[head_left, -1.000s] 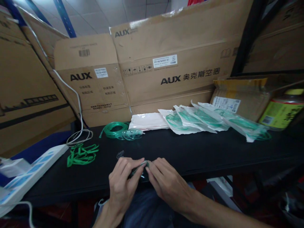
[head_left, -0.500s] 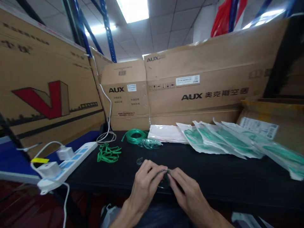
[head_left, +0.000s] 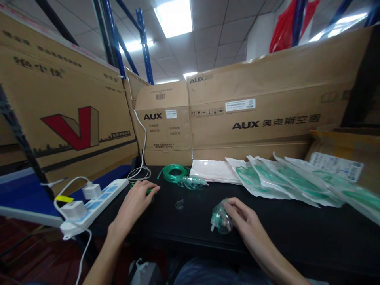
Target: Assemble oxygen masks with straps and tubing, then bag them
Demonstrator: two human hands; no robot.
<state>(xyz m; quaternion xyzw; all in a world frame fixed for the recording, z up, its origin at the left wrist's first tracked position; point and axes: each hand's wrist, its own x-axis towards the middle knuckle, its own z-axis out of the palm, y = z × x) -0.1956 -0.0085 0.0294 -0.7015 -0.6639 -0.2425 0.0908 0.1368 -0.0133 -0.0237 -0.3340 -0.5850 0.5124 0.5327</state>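
My right hand [head_left: 244, 217] is closed around a clear green-tinted mask [head_left: 220, 219] just above the black table [head_left: 291, 221]. My left hand [head_left: 135, 204] has reached out to the left and lies over the pile of green bands [head_left: 149, 190], fingers curled down onto them; whether it grips one is hidden. A small clear clip [head_left: 179, 204] lies on the table between my hands. Farther back sit a coil of green tubing [head_left: 173, 173] and another clear mask [head_left: 193, 182].
A row of sealed bags with green tubing [head_left: 276, 178] and a white bag [head_left: 212, 171] line the back of the table. Big AUX cardboard boxes [head_left: 252, 114] form a wall behind. A white power strip [head_left: 95, 202] with chargers lies at the left.
My hands, held together over the mask, have parted. The left hand moved left onto the green bands; the right keeps the mask. The view tilted up and left.
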